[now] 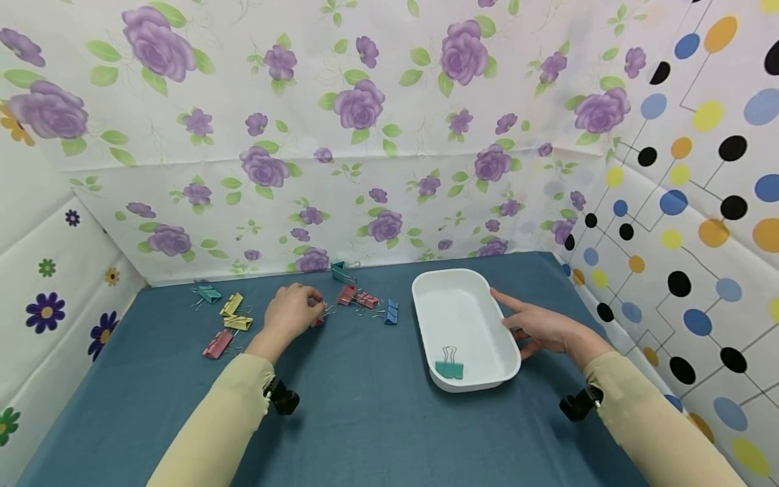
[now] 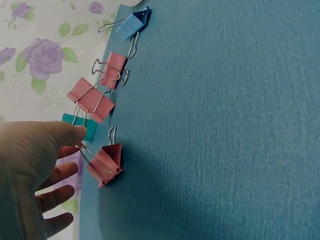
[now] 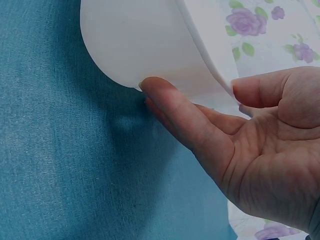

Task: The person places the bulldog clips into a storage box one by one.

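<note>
My left hand [image 1: 293, 312] pinches a wire handle of a red binder clip [image 2: 106, 165] between thumb and fingertips; the other fingers are spread apart. Close to it in the left wrist view are two more red clips, a teal clip [image 2: 85, 126] and a blue clip [image 2: 134, 24]. On the right, my right hand [image 1: 544, 328] rests its extended fingers against the outer side of a white rectangular tray [image 1: 459, 304]. One fingertip meets the rim and another the lower wall. Inside the tray, a teal binder clip [image 1: 449, 369] lies near the front end.
Left of my left hand lie a teal clip [image 1: 208, 293], yellow clips [image 1: 237, 322] and a red clip [image 1: 217, 345]. A blue cloth [image 1: 365, 419] covers the table. A flowered sheet [image 1: 389, 135] stands behind, and a dotted sheet [image 1: 700, 223] rises along the right.
</note>
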Action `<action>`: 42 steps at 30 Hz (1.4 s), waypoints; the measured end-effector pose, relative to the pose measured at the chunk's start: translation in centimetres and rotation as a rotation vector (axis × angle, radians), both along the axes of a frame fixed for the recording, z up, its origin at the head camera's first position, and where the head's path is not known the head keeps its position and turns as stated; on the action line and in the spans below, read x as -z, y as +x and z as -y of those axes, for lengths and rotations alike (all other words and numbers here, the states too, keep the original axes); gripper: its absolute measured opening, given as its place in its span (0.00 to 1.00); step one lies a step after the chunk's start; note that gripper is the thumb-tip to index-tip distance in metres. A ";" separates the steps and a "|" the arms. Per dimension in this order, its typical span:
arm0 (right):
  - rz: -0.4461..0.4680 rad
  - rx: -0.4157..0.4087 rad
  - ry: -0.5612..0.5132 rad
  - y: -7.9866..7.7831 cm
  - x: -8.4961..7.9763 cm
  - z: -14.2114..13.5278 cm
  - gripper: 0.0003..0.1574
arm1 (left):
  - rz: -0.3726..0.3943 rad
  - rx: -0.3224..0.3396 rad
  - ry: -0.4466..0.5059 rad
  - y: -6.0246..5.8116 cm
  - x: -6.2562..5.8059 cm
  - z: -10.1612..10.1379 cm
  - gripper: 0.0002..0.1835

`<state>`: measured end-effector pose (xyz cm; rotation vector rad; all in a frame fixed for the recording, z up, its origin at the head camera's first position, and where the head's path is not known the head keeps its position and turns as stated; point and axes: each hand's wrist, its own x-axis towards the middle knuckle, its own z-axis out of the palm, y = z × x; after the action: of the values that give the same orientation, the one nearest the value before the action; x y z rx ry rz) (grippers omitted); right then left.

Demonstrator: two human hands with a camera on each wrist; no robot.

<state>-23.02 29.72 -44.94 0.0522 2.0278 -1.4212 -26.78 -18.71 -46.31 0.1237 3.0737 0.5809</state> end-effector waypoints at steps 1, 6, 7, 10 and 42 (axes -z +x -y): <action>0.001 0.001 0.000 0.0 0.0 0.0 0.46 | 0.000 0.002 0.001 0.1 0.0 0.1 0.14; 0.005 0.006 -0.004 0.1 0.0 0.0 0.46 | 0.007 0.017 0.010 0.4 -0.1 0.4 0.15; 0.005 0.007 -0.005 0.1 0.0 0.0 0.46 | 0.010 0.016 0.010 0.4 -0.1 0.5 0.15; 0.001 0.007 -0.006 0.1 0.0 0.0 0.46 | 0.016 0.014 0.017 0.5 -0.1 0.7 0.16; 0.000 0.002 -0.005 0.0 0.0 0.1 0.47 | 0.082 0.100 0.176 0.8 -0.7 3.5 0.12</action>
<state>-23.00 29.64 -44.92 0.0522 2.0244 -1.4274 -25.99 -22.20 -45.63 0.2475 2.9131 0.8273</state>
